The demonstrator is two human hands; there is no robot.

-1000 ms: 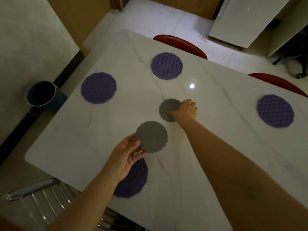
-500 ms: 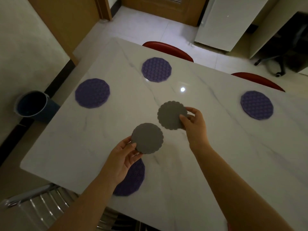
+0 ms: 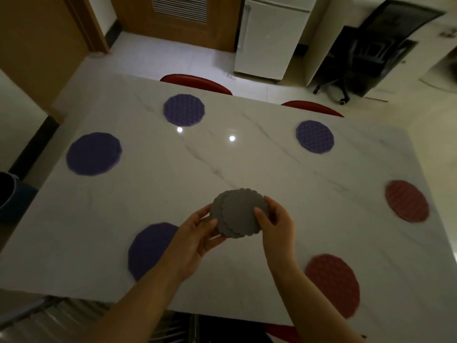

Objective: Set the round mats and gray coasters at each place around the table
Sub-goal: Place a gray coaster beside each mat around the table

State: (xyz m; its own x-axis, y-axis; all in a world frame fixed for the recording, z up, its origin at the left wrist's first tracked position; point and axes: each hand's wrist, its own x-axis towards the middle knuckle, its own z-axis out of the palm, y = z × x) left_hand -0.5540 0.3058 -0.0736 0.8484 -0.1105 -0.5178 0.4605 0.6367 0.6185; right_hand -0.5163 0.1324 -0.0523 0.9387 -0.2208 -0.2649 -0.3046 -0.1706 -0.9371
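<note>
While both hands hold them over the white marble table (image 3: 247, 169), the gray coasters (image 3: 238, 214) form a small, slightly fanned stack of scalloped discs. The left hand (image 3: 195, 236) cups the stack's left and lower edge, thumb on top and fingers curled beneath. The right hand (image 3: 277, 224) pinches its right edge, thumb pressed on the top disc and fingers tucked behind. How many coasters the stack holds cannot be told, though at least two rims show. Everything else lies around that stack. Down and to its left, a purple mat (image 3: 150, 248) rests on the table, partly hidden by the left forearm. Further left and beyond the stack lies a second purple mat (image 3: 94, 153). Beyond it and a little left, near the far edge, is a third purple mat (image 3: 183, 109), and beyond and to the right a fourth purple mat (image 3: 314, 136). Well to the right of the stack sits a red mat (image 3: 406, 200), and down to its right another red mat (image 3: 332, 283) lies just beside the right forearm. Past the far mats, a red chair back (image 3: 197, 82) and a second red chair back (image 3: 311, 108) show behind the table edge, with a white fridge (image 3: 269, 35) beyond them.
</note>
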